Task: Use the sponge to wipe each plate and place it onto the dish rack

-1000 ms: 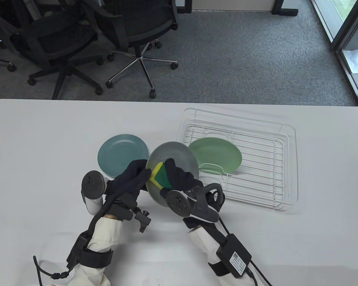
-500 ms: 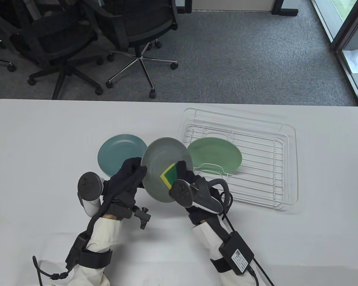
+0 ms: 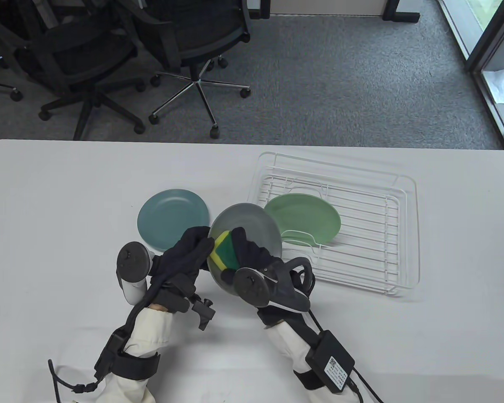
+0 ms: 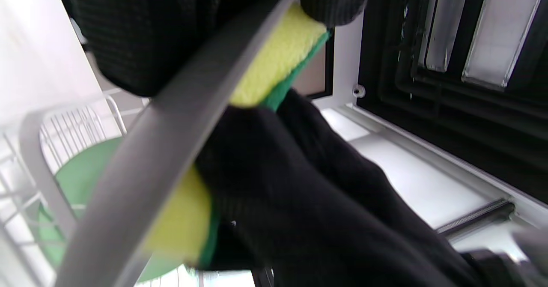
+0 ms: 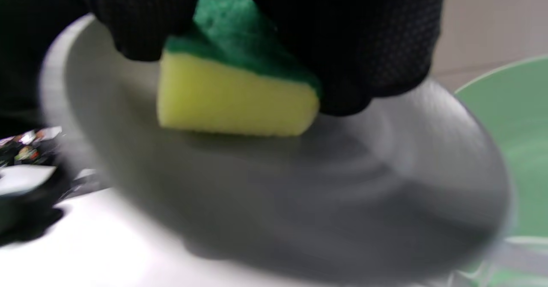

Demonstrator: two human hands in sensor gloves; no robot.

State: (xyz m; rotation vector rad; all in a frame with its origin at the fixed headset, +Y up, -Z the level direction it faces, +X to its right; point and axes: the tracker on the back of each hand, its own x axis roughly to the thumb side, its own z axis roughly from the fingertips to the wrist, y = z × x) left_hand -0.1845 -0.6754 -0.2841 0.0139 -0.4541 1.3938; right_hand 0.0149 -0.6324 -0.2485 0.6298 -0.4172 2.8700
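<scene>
A grey plate (image 3: 252, 224) is held tilted above the table, gripped at its left rim by my left hand (image 3: 193, 245). My right hand (image 3: 245, 247) grips a yellow and green sponge (image 3: 221, 250) and presses its yellow side against the plate's face. In the right wrist view the sponge (image 5: 235, 90) sits on the grey plate (image 5: 299, 192) under my fingers. The left wrist view shows the plate's rim (image 4: 171, 120) edge-on with the sponge (image 4: 278, 55) behind it. A light green plate (image 3: 304, 218) lies in the white wire dish rack (image 3: 399, 235). A teal plate (image 3: 170, 216) lies flat on the table.
The white table (image 3: 46, 210) spreads wide to the left and behind the plates. The rack fills the right middle of the table. Office chairs (image 3: 193, 37) stand on the grey carpet beyond the far edge. A cable and black box (image 3: 329, 361) trail from my right forearm.
The sponge has swept from the plate's lower right back to its left side, and the plate has tipped slightly with the stroke. My left hand keeps its grip on the rim.
</scene>
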